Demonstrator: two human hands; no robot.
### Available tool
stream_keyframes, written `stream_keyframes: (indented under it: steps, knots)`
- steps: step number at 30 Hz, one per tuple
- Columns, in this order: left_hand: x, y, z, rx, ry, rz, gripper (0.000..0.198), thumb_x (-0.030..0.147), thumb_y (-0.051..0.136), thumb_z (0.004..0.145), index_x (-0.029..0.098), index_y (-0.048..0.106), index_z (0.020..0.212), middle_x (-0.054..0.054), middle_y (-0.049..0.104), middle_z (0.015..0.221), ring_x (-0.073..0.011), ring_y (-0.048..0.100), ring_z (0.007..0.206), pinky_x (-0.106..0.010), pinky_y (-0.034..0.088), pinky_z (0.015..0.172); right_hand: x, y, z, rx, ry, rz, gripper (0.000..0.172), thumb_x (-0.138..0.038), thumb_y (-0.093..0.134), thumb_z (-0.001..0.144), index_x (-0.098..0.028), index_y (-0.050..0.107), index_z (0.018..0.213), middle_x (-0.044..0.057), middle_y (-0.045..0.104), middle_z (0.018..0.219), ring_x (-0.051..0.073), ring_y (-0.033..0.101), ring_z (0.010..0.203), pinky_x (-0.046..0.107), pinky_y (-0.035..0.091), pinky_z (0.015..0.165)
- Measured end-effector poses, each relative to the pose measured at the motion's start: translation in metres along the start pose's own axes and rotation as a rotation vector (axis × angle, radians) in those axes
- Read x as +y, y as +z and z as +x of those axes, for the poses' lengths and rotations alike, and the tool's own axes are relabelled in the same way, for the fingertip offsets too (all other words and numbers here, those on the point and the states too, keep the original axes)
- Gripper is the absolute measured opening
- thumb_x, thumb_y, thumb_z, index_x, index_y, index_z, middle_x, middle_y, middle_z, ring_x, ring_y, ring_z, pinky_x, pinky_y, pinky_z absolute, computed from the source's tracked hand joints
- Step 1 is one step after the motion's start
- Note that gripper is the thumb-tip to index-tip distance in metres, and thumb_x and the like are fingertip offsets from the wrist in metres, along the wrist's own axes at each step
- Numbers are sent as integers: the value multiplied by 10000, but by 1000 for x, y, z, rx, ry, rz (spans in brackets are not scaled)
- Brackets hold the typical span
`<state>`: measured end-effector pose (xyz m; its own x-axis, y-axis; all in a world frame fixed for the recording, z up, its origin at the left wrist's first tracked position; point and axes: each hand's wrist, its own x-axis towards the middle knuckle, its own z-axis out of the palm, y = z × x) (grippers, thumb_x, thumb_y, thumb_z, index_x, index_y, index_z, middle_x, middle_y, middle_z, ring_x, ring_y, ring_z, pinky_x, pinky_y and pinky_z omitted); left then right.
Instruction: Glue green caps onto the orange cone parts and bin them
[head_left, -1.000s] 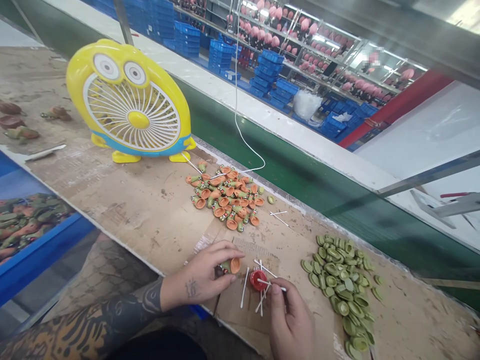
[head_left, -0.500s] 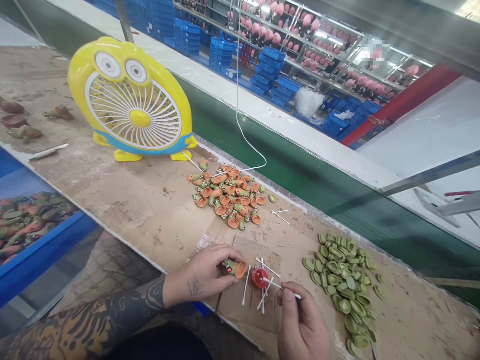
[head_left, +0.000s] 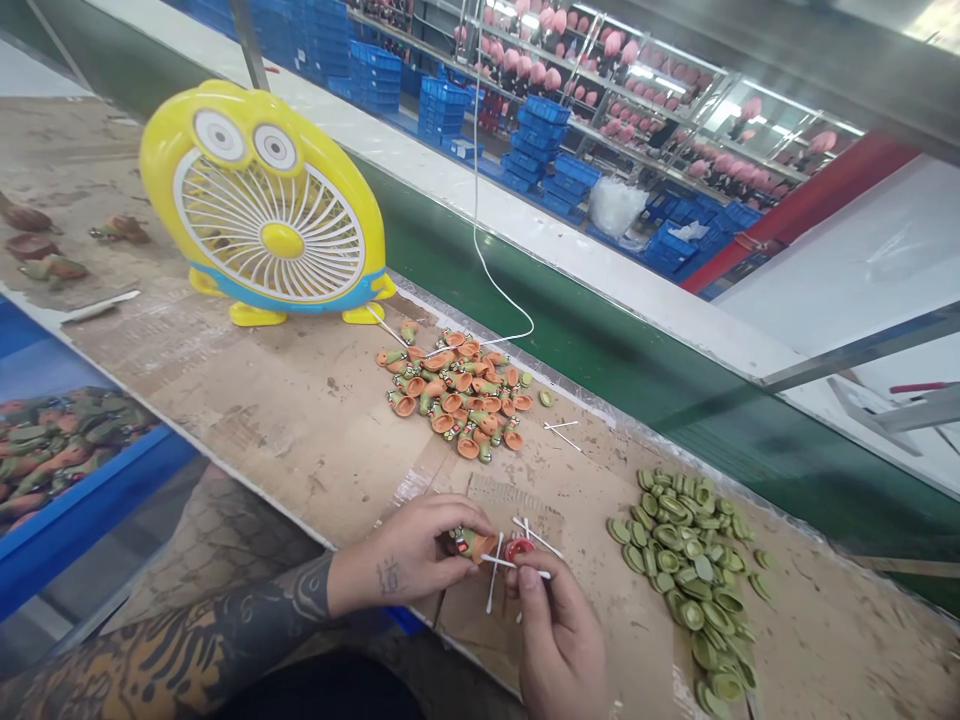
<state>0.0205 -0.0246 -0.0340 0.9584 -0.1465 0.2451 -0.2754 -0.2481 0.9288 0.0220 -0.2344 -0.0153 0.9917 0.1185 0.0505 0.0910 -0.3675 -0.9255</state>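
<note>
Pinching swab (head_left: 507,563): right grip (head_left: 561,630) | clasping figurine (head_left: 466,543): left grip (head_left: 416,550) | figurine, red pot (head_left: 517,546) partly hidden

Bright, upper-right glare, slight overall softness

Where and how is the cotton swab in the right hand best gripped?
The cotton swab is probably best pinched on its shaft, toward the end away from the figurine, between thumb and finger from the right, as the right hand does. It is thin and straight, with its left tip by the figurine's orange end.
</note>
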Motion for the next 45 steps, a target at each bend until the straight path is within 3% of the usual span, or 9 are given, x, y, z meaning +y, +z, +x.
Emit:
stream_keyframes:
  steps: [6,13,16,19,22,26,30,36,45]
  knots:
    - [-1,0,1,-14,-8,-5,394,44,775,745,201,740,1104,-70,768,1094,-215,721,1013,-310,570,932,8,-6,7,-53,-108,2,256,-402,584,1014,-195,733,1018,80,762,946,183,722,802,248,578,718]
    - [-5,-4,1,-14,-27,-95,392,104,769,800,205,708,1173,-100,718,1204,-243,672,1125,-343,545,962,12,-24,12,95,-146,-154,271,-427,578,1004,-199,710,936,47,747,835,178,708,737,226,556,683]
    - [-9,-3,2,3,-95,-225,342,116,740,823,203,705,1152,-99,687,1209,-245,641,1134,-335,533,912,16,-31,15,44,-123,-296,315,-453,533,1013,-208,712,930,43,756,841,184,714,744,223,544,670]
    - [-11,-1,1,37,-230,-428,316,178,780,800,184,662,1092,-64,664,1064,-205,630,959,-294,508,773,22,-33,17,-10,-130,-372,336,-464,509,1014,-217,723,937,50,771,883,200,725,778,241,539,686]
    - [-12,0,1,66,-275,-591,330,178,828,749,173,605,993,-30,627,976,-171,579,891,-277,463,760,23,-31,16,-11,-139,-386,346,-477,507,1007,-219,729,944,62,781,917,212,730,803,257,535,696]
    - [-15,-1,3,74,-268,-691,346,233,865,749,167,595,954,-50,627,1012,-171,565,920,-274,437,757,17,-30,11,42,-89,-339,362,-515,531,995,-212,725,949,67,773,910,215,718,794,268,537,705]
    - [-17,-2,3,41,-261,-802,399,299,910,738,154,629,981,-69,645,1067,-167,579,939,-278,435,785,5,-26,8,168,-46,-103,350,-525,597,976,-198,716,934,51,734,789,203,696,729,273,553,692]
    - [-14,-5,1,-29,-319,-895,395,307,913,763,156,671,1037,-39,672,994,-143,582,909,-267,435,817,-5,-4,14,3,-85,180,269,-448,644,978,-199,743,959,56,743,798,180,701,711,259,574,680]
    - [-9,-7,0,-70,-401,-910,452,368,932,730,144,679,1029,-17,691,925,-128,607,855,-247,440,789,3,11,14,-11,27,161,388,-568,650,943,-189,737,936,53,722,766,186,669,721,256,550,663]
